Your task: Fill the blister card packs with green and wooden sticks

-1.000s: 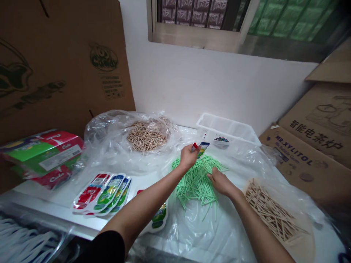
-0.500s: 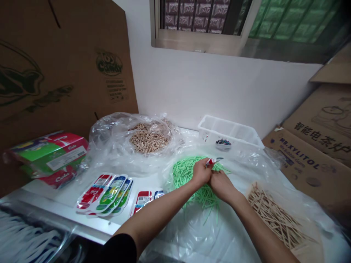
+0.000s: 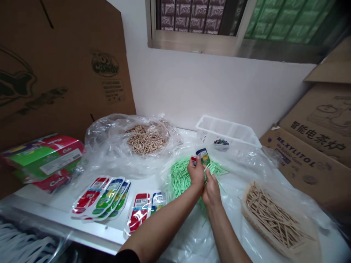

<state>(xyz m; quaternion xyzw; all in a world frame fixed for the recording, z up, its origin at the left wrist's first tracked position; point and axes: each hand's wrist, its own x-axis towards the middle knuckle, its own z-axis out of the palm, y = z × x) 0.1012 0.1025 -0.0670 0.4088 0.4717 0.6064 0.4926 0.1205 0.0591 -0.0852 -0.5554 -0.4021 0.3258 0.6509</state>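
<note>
My left hand [image 3: 196, 174] is closed on a small printed packet [image 3: 203, 156], whose blue and green end with a yellow picture sticks out above the fingers. A bit of red shows at the thumb side. Close against it, my right hand [image 3: 212, 187] pinches a few pale green sticks [image 3: 207, 168] by the packet; whether their ends are inside it I cannot tell. Both hands are over a heap of thin green sticks [image 3: 178, 179] lying on clear plastic. Flat packets in red [image 3: 139, 212] and in blue and green [image 3: 113, 195] lie to the left.
Brown sticks lie in a clear bag [image 3: 104, 133] at the back and in a shallow tray [image 3: 253, 219] at right. A white plastic basket [image 3: 233, 131] stands by the wall. Cardboard boxes [image 3: 109, 33] flank the table, with a red and green pack [image 3: 49, 157] at left.
The packet has turned so its blue and green face shows. My right hand has rotated, palm more upward, and pale green sticks now show at its fingertips.
</note>
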